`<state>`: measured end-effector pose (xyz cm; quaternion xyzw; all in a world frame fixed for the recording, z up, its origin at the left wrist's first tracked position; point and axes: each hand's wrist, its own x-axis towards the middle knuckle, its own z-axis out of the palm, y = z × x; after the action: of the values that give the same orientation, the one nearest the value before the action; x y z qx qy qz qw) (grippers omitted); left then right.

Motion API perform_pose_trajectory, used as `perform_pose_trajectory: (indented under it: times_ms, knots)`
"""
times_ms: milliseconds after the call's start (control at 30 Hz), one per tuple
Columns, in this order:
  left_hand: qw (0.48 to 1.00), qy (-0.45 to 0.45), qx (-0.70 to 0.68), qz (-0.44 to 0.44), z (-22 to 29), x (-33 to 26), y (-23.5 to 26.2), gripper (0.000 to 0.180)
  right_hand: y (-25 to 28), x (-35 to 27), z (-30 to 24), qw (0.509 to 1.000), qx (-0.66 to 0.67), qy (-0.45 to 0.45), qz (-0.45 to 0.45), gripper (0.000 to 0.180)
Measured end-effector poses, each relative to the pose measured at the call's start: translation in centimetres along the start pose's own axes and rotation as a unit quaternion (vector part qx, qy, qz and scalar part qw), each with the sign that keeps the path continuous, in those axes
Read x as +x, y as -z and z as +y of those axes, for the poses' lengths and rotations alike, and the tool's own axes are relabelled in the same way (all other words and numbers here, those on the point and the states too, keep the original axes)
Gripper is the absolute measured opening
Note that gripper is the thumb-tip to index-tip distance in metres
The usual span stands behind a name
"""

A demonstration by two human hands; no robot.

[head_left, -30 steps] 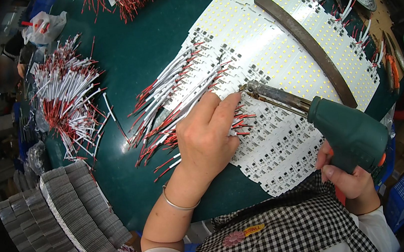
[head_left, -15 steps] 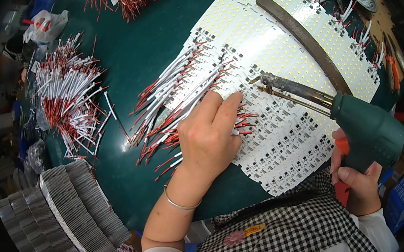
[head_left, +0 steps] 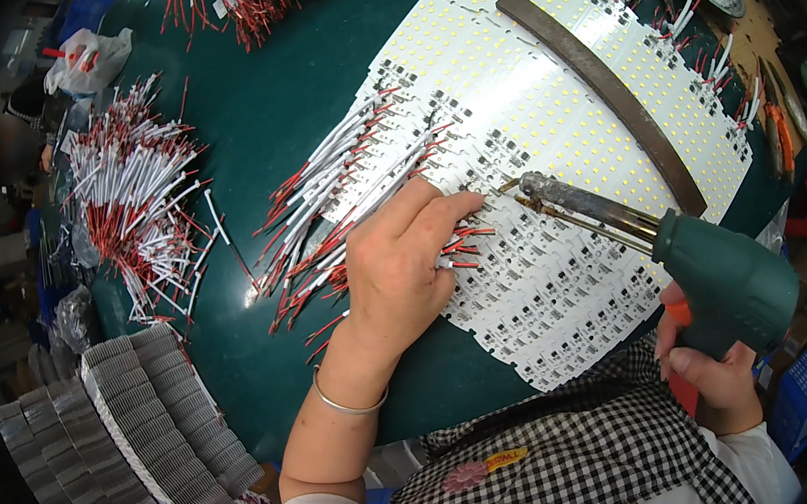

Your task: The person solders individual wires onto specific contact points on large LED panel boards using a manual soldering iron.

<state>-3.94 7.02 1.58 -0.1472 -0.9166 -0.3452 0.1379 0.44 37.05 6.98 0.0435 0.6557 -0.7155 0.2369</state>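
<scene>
**Solder gun [head_left: 730, 282] swinging back twd L hand [head_left: 399, 258]**

Tip [head_left: 513, 183] is nearing L hand vs 0.5 s ago, so both are prob. sharing one spot; it's sitting farther off than 1 s ago. R hand [head_left: 716, 380] is gripping gun, fingers wrapped. L's curling over wires [head_left: 339, 179] on white boards [head_left: 571, 302]; can't tell if pinching any.

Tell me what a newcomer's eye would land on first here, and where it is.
Probably the green soldering gun in the right hand, right of centre, its metal tip pointing left over the white circuit boards. Next might come the dark curved bar lying across the boards, then the large red-and-white wire bundle at the left.
</scene>
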Motion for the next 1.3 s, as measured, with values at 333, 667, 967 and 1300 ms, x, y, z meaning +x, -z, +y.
perform_pose_trajectory:
  times_ms: [333, 667, 967, 1300]
  knots:
    - [1.000, -0.019, -0.004, 0.012, -0.3, -0.1, -0.2, 0.042, 0.8, 1.0, 1.0, 0.984, -0.084, 0.064, -0.143, 0.055]
    - [0.999, -0.035, 0.015, 0.019, -0.1, -0.1, -0.5, 0.042, 0.1, 0.1, 0.4, 0.993, -0.106, 0.016, -0.053, 0.059]
    - [0.999, -0.039, 0.027, 0.003, 0.2, -0.1, -0.1, 0.036, 0.0, -0.3, -1.5, 0.998, 0.017, 0.028, 0.049, 0.064]
    - [0.983, -0.016, 0.091, 0.162, 0.9, -0.6, 1.6, 0.019, 0.7, 0.0, -1.7, 0.992, -0.025, 0.097, 0.072, 0.065]
